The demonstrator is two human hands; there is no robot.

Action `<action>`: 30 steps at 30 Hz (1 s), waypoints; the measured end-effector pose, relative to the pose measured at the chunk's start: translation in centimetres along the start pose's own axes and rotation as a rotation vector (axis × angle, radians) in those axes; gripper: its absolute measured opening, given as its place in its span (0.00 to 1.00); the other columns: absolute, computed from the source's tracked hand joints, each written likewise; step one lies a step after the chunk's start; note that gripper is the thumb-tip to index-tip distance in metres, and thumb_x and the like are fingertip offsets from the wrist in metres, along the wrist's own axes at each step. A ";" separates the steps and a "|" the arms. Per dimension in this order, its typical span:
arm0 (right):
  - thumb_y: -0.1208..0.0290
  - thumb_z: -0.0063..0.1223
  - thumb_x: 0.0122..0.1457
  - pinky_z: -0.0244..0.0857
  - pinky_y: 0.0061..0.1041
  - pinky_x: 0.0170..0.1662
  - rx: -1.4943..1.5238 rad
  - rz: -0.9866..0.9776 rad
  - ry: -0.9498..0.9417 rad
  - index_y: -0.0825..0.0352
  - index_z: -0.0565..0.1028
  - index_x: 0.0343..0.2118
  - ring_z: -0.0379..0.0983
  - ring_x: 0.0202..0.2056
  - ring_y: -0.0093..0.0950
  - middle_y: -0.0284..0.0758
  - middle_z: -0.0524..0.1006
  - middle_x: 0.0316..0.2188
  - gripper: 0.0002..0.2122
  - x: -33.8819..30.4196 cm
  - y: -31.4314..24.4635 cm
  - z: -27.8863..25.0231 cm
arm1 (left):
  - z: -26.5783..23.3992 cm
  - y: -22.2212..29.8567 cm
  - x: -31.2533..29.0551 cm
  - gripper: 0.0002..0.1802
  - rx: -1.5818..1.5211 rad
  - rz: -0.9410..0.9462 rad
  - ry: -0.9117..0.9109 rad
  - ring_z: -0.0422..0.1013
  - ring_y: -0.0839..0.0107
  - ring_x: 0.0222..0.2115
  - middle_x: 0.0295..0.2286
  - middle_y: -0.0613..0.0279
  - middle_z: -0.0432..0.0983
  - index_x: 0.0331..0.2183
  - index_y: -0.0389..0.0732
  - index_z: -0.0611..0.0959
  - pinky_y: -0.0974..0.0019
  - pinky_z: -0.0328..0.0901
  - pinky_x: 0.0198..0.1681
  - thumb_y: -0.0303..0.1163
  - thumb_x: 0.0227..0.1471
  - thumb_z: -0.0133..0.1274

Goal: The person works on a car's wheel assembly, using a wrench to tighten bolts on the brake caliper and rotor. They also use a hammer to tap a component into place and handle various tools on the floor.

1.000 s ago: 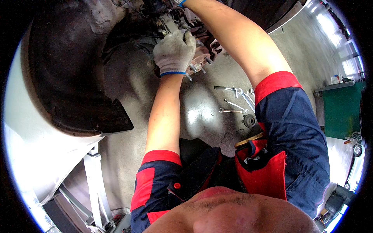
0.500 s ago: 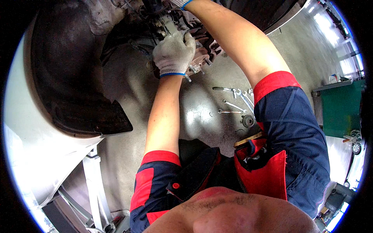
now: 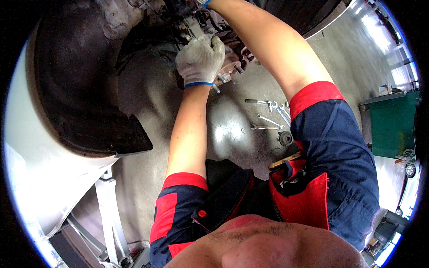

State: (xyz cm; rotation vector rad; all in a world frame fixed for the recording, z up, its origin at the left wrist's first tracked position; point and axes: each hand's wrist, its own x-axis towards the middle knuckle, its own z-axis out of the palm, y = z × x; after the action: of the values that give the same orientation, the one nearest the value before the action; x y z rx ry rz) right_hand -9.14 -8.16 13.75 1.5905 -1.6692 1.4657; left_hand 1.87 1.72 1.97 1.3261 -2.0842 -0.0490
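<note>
My left hand (image 3: 200, 60), in a white knit glove with a blue cuff, is closed on the upper left of a rusty wheel hub assembly (image 3: 231, 66) with protruding studs. Its thumb points away from me, and its fingertips are hidden behind the metal. Only the glove cuff and wrist of my right hand (image 3: 204, 3) show at the top edge. That hand reaches in beside the strut (image 3: 175, 6) above the hub, its fingers out of sight.
A dark wheel-arch liner (image 3: 76, 89) and white body panel (image 3: 27, 147) stand at left. Wrenches (image 3: 269, 120), a ratchet (image 3: 253, 101) and a round metal part (image 3: 284, 138) lie on the floor. A green cabinet (image 3: 393, 125) is at right, a white stand (image 3: 107, 214) lower left.
My right forearm has shifted slightly left and farther up, taking more of the glove out of view. My left hand stays almost where it was on the hub.
</note>
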 end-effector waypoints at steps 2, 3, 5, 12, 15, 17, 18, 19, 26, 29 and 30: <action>0.46 0.39 0.69 0.70 0.48 0.51 0.008 0.229 -0.227 0.68 0.79 0.41 0.79 0.45 0.52 0.56 0.81 0.40 0.26 0.3 -0.8 -0.3 | -0.5 -0.2 0.0 0.21 -0.030 -0.034 -0.041 0.80 0.46 0.31 0.29 0.46 0.82 0.29 0.43 0.86 0.47 0.74 0.37 0.48 0.57 0.48; 0.46 0.39 0.69 0.70 0.48 0.51 0.012 0.229 -0.229 0.68 0.79 0.41 0.79 0.45 0.52 0.56 0.81 0.40 0.26 0.4 -1.3 -0.4 | -0.7 -0.3 0.0 0.22 -0.063 -0.066 -0.080 0.79 0.44 0.34 0.30 0.45 0.82 0.28 0.42 0.85 0.45 0.73 0.39 0.50 0.58 0.48; 0.46 0.35 0.69 0.69 0.48 0.54 0.033 0.310 -0.300 0.70 0.80 0.41 0.78 0.47 0.54 0.57 0.81 0.41 0.29 0.6 -1.9 -0.7 | -0.5 -0.6 0.0 0.22 -0.052 -0.056 -0.067 0.79 0.44 0.34 0.29 0.45 0.82 0.28 0.42 0.85 0.46 0.73 0.39 0.50 0.58 0.48; 0.45 0.28 0.69 0.67 0.47 0.57 0.057 0.344 -0.392 0.74 0.81 0.42 0.76 0.50 0.55 0.60 0.79 0.42 0.34 1.3 -1.4 -1.0 | 0.0 -0.2 0.0 0.23 -0.044 -0.039 -0.043 0.79 0.44 0.33 0.29 0.45 0.82 0.28 0.42 0.85 0.46 0.73 0.39 0.50 0.58 0.47; 0.44 0.27 0.70 0.67 0.48 0.57 0.037 0.297 -0.385 0.73 0.82 0.42 0.76 0.50 0.55 0.60 0.80 0.42 0.35 1.2 -1.3 -1.0 | -0.1 -0.2 0.0 0.23 -0.038 -0.043 -0.049 0.79 0.45 0.34 0.30 0.45 0.82 0.29 0.42 0.86 0.47 0.73 0.40 0.50 0.58 0.47; 0.45 0.30 0.70 0.68 0.48 0.56 0.035 0.290 -0.404 0.74 0.80 0.44 0.76 0.49 0.55 0.60 0.80 0.41 0.33 1.0 -1.5 -1.2 | -0.1 -0.4 0.0 0.23 -0.031 -0.050 -0.051 0.79 0.45 0.34 0.30 0.46 0.82 0.30 0.42 0.86 0.47 0.73 0.40 0.50 0.58 0.47; 0.45 0.30 0.70 0.68 0.48 0.56 0.040 0.289 -0.407 0.74 0.80 0.44 0.76 0.49 0.55 0.60 0.80 0.41 0.33 0.7 -1.9 -1.2 | -0.2 -0.6 0.0 0.23 -0.026 -0.057 -0.053 0.79 0.44 0.34 0.30 0.46 0.82 0.30 0.42 0.86 0.47 0.73 0.40 0.50 0.58 0.48; 0.47 0.34 0.70 0.69 0.48 0.55 0.035 0.275 -0.332 0.72 0.78 0.45 0.77 0.48 0.54 0.58 0.80 0.41 0.29 0.4 -2.3 -1.0 | -0.3 -0.8 -0.1 0.23 -0.021 -0.061 -0.052 0.79 0.44 0.34 0.30 0.46 0.82 0.30 0.42 0.86 0.47 0.73 0.40 0.50 0.58 0.48; 0.59 0.48 0.66 0.71 0.49 0.47 0.127 -0.020 -0.018 0.66 0.75 0.46 0.77 0.42 0.53 0.54 0.80 0.39 0.15 0.1 0.1 0.5 | -0.5 -0.2 0.0 0.23 -0.038 -0.044 -0.061 0.79 0.44 0.35 0.31 0.45 0.82 0.31 0.42 0.86 0.46 0.73 0.41 0.51 0.58 0.48; 0.59 0.48 0.66 0.71 0.49 0.46 0.141 -0.117 -0.019 0.66 0.75 0.45 0.78 0.42 0.53 0.52 0.81 0.38 0.15 -0.3 1.4 0.6 | -0.4 0.0 0.0 0.23 -0.028 -0.059 -0.072 0.79 0.45 0.35 0.31 0.45 0.82 0.30 0.42 0.86 0.47 0.73 0.41 0.51 0.58 0.48; 0.59 0.48 0.66 0.71 0.49 0.46 0.142 -0.117 -0.020 0.66 0.75 0.45 0.78 0.42 0.53 0.52 0.81 0.38 0.15 -0.3 1.4 0.6 | -0.4 -0.1 -0.1 0.23 -0.013 -0.074 -0.081 0.79 0.45 0.35 0.31 0.45 0.82 0.30 0.42 0.86 0.47 0.73 0.41 0.51 0.58 0.49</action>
State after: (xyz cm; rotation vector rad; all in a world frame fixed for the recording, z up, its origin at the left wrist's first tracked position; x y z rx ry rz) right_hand -10.11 -8.79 12.72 1.7519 -1.4845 1.5424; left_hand 2.15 1.87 2.22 1.4145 -2.0974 -0.1504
